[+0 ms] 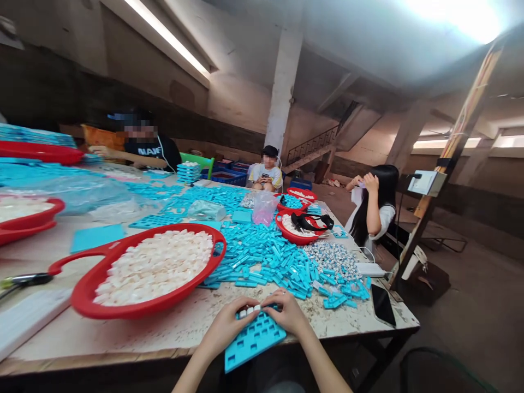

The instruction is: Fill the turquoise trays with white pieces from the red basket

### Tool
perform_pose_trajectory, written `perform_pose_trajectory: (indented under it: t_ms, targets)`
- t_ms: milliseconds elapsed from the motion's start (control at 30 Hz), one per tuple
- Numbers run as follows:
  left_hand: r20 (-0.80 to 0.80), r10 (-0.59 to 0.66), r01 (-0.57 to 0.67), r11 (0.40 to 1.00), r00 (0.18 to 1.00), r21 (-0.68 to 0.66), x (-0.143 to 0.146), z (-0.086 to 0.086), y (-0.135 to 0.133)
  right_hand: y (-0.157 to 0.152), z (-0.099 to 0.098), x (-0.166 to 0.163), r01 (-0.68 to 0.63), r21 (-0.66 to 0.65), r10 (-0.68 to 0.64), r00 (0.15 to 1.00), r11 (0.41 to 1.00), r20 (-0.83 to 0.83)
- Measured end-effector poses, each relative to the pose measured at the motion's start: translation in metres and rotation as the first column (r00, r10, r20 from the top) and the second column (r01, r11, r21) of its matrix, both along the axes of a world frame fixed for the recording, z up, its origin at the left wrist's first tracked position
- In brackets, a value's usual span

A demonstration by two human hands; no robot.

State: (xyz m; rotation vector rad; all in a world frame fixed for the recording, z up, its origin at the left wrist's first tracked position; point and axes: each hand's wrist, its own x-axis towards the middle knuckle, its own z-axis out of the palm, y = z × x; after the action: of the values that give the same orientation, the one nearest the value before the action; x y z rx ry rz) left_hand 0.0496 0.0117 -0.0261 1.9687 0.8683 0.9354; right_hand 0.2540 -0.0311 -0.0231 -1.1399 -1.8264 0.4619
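Between my hands, a blue tray with square holes [256,343] tilts over the near table edge. Several white cube-like pieces [249,311] sit in a row at its far edge. My left hand [229,323] is closed round the tray's far left side, fingertips beside the white pieces. At the far right corner, my right hand [290,314] is closed on the tray, its thumb and fingertips touching the edge near those pieces. Whether a small piece is between the right fingertips is hidden. Beyond my hands lies a heap of blue plastic strips [266,256].
A red basket of white pieces [223,248] stands left of my hands. Small blue-and-white pieces [333,259], a phone [383,305] and a red bowl [282,232] with a black strap are to the right. Co-workers [266,173] sit around the table [164,338]; a post [446,164] rises at right.
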Motion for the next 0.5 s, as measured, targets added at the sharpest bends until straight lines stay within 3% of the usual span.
perform_pose_trajectory:
  t_ms: [500]
  targets:
    - [-0.045,0.009,-0.007,0.999,0.999,0.033,-0.0003,0.0029,0.0032,0.0028,-0.0026,-0.0008,0.009,0.050,-0.008,1.000,0.999,-0.022]
